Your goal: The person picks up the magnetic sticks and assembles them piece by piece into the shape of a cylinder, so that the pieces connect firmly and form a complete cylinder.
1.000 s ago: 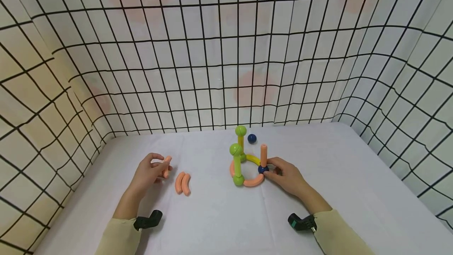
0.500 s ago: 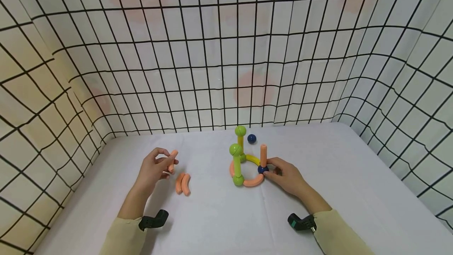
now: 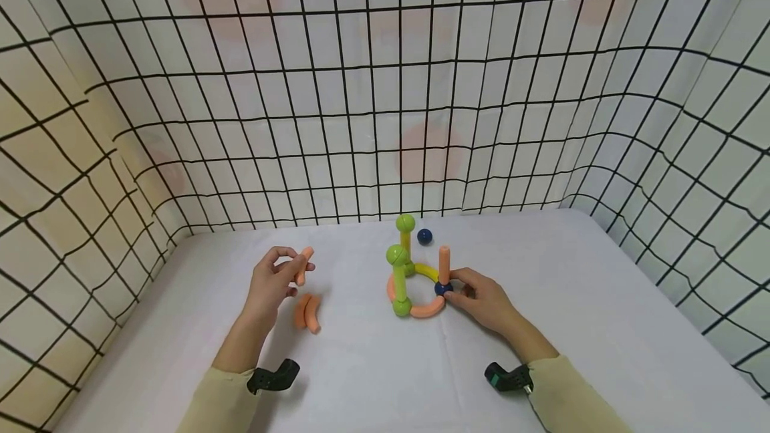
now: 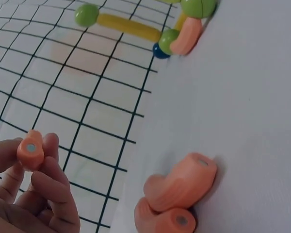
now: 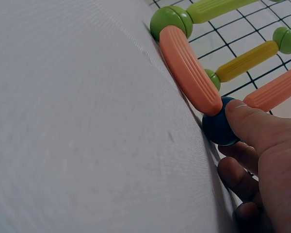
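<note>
My left hand [image 3: 273,282] pinches a curved orange magnetic rod [image 3: 304,266] above the table; the left wrist view shows the metal tip at its end. Two more curved orange rods [image 3: 311,314] lie side by side below that hand. My right hand [image 3: 487,299] pinches the dark blue ball [image 4: 161,50] [image 3: 443,288] at the right of a ring of curved rods. From this ball an orange rod [image 3: 444,264] stands upright. At the ring's left side, a light green rod [image 3: 400,284] and a yellow rod [image 3: 406,242] stand on green balls, each topped by a green ball [image 3: 396,255].
A loose dark blue ball [image 3: 424,236] lies behind the ring. White cloth [image 3: 373,373] covers the table. Behind and at both sides rise white walls with a black grid [image 3: 337,119]. Each wrist wears a black camera [image 3: 273,376].
My left hand has lifted the curved orange rod and moved it right and away from me, past the two lying rods. The right hand keeps its grip on the blue ball.
</note>
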`<state>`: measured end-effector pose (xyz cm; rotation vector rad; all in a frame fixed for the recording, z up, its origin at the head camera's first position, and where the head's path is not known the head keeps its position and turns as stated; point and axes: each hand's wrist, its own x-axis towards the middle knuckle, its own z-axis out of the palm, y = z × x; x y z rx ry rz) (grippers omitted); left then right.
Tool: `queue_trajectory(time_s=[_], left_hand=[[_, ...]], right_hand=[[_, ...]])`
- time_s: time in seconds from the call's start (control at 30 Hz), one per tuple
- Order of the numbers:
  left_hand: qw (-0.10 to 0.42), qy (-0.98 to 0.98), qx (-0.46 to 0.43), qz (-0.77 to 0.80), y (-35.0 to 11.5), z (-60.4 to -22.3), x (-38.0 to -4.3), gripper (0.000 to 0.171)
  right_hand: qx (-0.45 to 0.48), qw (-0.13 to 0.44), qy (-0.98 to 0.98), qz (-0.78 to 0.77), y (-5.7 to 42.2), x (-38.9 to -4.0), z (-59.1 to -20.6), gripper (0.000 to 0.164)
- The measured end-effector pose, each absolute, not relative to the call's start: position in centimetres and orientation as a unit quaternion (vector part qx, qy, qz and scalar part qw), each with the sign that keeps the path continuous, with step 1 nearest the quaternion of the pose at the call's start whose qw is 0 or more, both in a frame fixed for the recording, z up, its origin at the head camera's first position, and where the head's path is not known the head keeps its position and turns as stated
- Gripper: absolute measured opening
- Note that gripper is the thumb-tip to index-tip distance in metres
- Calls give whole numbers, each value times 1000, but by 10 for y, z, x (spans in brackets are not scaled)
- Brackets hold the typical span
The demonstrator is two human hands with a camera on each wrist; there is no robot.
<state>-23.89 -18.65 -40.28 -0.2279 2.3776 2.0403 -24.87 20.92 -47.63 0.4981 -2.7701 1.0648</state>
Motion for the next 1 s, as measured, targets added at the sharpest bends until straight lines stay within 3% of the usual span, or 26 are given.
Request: queue_trajectory(time_s=[0.4, 0.77, 1.0], left_hand=[[25, 735, -82, 673, -156, -395, -248, 13], [41, 733, -40, 678, -129, -392, -260, 28], [43, 718, -8, 695, -114, -392, -264, 27]], right_hand=[[163, 64, -918, 357, 207, -247, -475, 35], [163, 69, -919, 351, 209, -247, -475, 35], [163, 70, -918, 355, 209, -246, -474, 34]])
